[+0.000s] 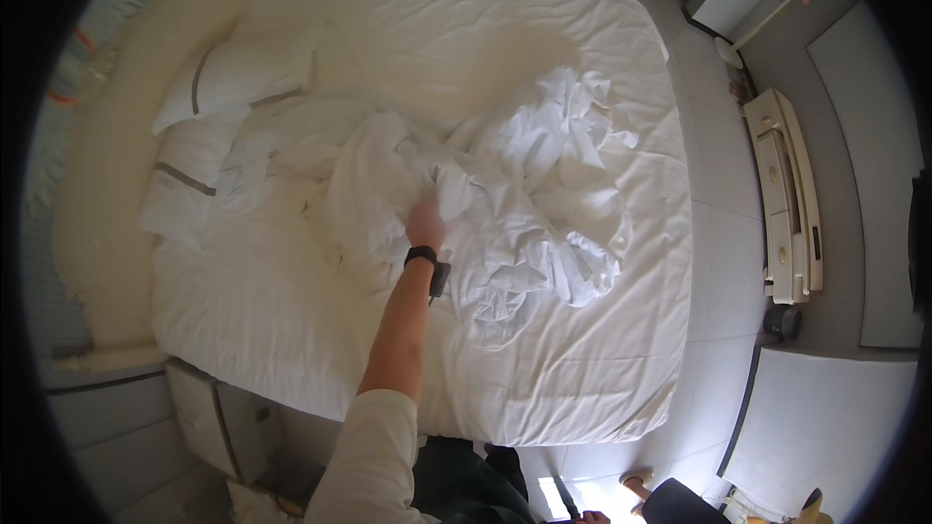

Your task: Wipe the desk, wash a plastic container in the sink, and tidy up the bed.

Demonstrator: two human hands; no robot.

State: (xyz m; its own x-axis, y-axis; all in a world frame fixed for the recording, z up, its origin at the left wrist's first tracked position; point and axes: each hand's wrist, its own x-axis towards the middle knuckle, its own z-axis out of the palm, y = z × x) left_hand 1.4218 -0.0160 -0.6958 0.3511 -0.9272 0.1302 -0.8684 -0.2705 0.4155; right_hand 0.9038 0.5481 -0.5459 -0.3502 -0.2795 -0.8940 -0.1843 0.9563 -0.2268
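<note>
My left hand (426,222), blurred by motion, reaches into a bunched white duvet (510,211) at the middle of the bed. Its fingers are sunk in a fold and mostly hidden; the cloth around them is gripped and blurred too. A black band with a small dark box (439,278) circles the wrist. My right hand is out of view. Under the duvet lies a mattress (582,378) covered with a wrinkled white fitted sheet.
White pillows with grey stripes (182,178) lie at the bed's left end. A bedside cabinet (204,415) stands below them. Along the right wall is a cream drawer unit (783,196). Another person's leg (677,502) shows at the bottom right, with a hand (593,517) nearby.
</note>
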